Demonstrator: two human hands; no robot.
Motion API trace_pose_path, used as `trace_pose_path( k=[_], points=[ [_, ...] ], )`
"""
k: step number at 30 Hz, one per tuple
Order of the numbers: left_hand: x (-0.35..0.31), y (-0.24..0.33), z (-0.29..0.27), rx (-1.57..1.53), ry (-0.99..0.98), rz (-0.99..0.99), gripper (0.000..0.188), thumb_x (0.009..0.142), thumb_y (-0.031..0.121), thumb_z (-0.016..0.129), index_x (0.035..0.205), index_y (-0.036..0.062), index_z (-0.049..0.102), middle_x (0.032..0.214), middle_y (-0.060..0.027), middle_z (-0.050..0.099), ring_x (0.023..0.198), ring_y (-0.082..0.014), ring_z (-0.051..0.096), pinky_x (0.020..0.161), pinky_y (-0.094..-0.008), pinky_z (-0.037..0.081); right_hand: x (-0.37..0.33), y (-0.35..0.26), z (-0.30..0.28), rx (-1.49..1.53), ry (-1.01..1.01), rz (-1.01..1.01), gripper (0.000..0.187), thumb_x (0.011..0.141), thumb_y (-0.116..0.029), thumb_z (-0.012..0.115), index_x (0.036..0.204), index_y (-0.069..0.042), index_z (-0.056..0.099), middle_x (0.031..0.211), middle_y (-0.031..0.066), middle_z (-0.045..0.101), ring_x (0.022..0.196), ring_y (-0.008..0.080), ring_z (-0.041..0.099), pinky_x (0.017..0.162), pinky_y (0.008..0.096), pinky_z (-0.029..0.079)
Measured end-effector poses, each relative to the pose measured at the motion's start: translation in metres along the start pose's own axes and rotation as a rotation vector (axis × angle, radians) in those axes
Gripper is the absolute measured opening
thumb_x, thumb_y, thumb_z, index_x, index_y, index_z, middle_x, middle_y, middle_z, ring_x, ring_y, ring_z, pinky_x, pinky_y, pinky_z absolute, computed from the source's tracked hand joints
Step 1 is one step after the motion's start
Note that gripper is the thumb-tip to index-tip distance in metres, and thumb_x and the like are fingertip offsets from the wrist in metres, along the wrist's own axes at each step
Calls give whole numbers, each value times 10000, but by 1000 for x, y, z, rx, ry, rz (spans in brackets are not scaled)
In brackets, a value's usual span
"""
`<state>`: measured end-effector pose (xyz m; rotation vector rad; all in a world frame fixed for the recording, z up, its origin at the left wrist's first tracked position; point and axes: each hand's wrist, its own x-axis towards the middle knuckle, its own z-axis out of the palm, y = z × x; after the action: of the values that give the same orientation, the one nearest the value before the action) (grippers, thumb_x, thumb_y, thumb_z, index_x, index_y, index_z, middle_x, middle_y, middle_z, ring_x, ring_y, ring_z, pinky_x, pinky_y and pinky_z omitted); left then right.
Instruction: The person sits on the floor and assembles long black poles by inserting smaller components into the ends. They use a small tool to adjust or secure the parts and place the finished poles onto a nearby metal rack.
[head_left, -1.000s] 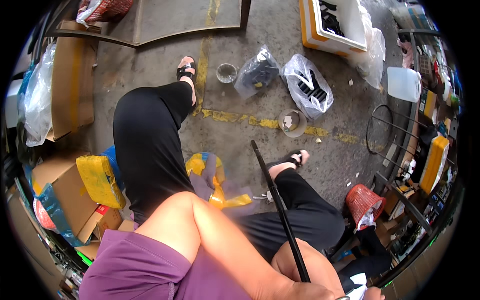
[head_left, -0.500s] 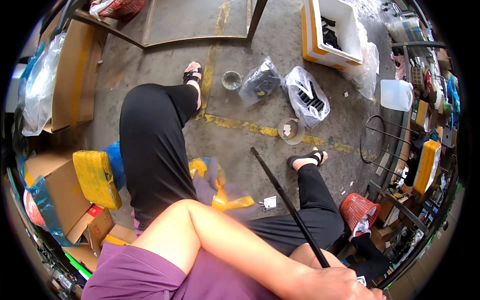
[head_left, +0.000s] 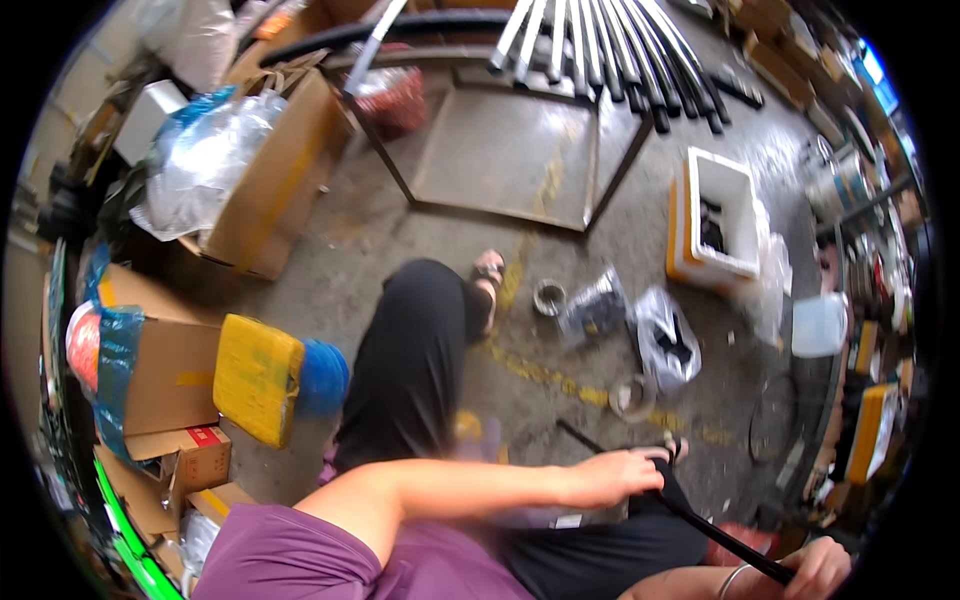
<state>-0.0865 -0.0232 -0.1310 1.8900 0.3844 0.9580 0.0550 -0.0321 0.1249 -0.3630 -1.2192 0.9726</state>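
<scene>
A thin black rod [head_left: 722,537] slants across my lap, its far tip on the left above the floor. My left hand [head_left: 618,477] is closed around it part way along. Lower right, my right hand [head_left: 820,570], with a bracelet at the wrist, is closed on the rod's near end. A wide gap lies between the two hands. My legs in black trousers [head_left: 405,365] are spread beneath the rod. What lies behind my left forearm is partly hidden and blurred.
Ahead stands a metal frame [head_left: 500,213] with several silver-and-black tubes [head_left: 590,50] on top. A white foam box [head_left: 725,265], plastic bags [head_left: 665,345] and tape rolls [head_left: 550,297] are on the floor. Cartons [head_left: 175,370] and a yellow-wrapped block [head_left: 257,380] line the left.
My left hand has moved up and away from my right, and the rod lies flatter. My right hand now shows more fully. The view has tilted up, bringing in the tubes.
</scene>
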Motion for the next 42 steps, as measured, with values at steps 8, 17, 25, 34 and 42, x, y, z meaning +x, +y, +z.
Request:
trace_pose_path(
  k=[8,17,25,34,42],
  points=[
    [64,-6,-78,52,239,-94,264,760,-30,610,1018,2,563,901,-168,605,827,-340,610,704,-389,492,-28,119,-126,-384,330,302,542,911,-483,508,1229,-47,459,1057,113,580,993,218,564,884,364,426],
    [166,22,-232,-45,420,56,235,850,-32,603,1075,12,553,881,-57,617,821,-127,625,728,-242,514,-80,172,-189,-1151,-189,1072,787,588,-68,832,1258,-16,422,1091,164,587,1033,286,570,870,370,465],
    [179,14,-261,-224,583,67,190,895,40,582,1083,27,558,892,-53,649,814,-109,636,674,-226,499,-118,179,-206,-1260,-119,1048,927,537,-32,834,1338,-15,367,1259,209,503,1162,326,512,953,382,439],
    [166,-4,-293,-318,771,170,258,925,148,563,1125,-14,577,974,-124,661,862,-215,667,747,-291,564,-112,175,-204,-1261,36,1005,879,592,-55,830,1339,-21,368,1270,195,488,1156,299,522,959,370,442],
    [171,0,-295,-351,771,174,283,910,178,588,1119,-14,584,982,-137,662,885,-224,666,788,-285,553,-112,179,-174,-707,49,1057,369,791,-32,691,1119,-19,522,947,56,612,871,133,562,741,276,470]
  ],
)
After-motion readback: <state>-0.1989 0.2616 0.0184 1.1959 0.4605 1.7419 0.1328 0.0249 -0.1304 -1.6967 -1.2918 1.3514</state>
